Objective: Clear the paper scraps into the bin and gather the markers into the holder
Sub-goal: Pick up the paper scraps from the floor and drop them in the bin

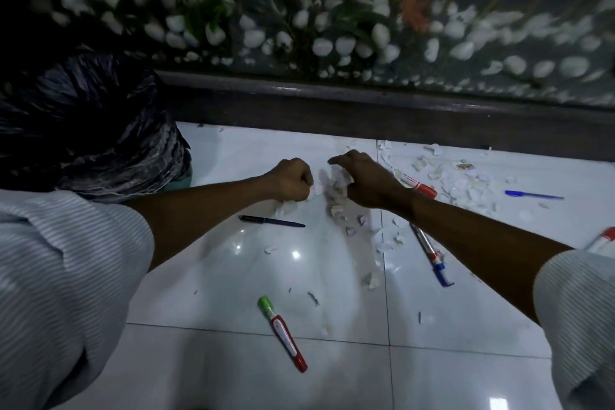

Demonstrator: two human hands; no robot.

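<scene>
Nearest: red marker (285,336) with green cap lies loose on the floor tile (466,376), untouched. A few stray paper bits around it.

Next out: dark pen (271,221) left of centre, and a red/blue marker (431,255) by the right forearm. Another red-capped marker (599,241) pokes in at the right edge.

Mid: both hands work the scraps. Left hand (289,184) is closed in a fist, white paper showing under it, so judged to be clutching scraps. Right hand (361,180) is curled claw-like over a small scrap pile (336,196), fingers raking it toward the left hand. Blurry there, so can't say if it grips any.

Further right: a wide patch of scraps (462,183) lies unswept, with a red marker (417,184) just past the right wrist and a blue pen (532,195) beyond.

Far left: bin (93,130) with black liner, just beside the left arm. Can't see inside.

Status: early. Most scraps are on the floor and nothing is visibly binned. All visible markers lie loose; no holder in view. Left: dump this handful, sweep the right patch, collect the markers.
</scene>
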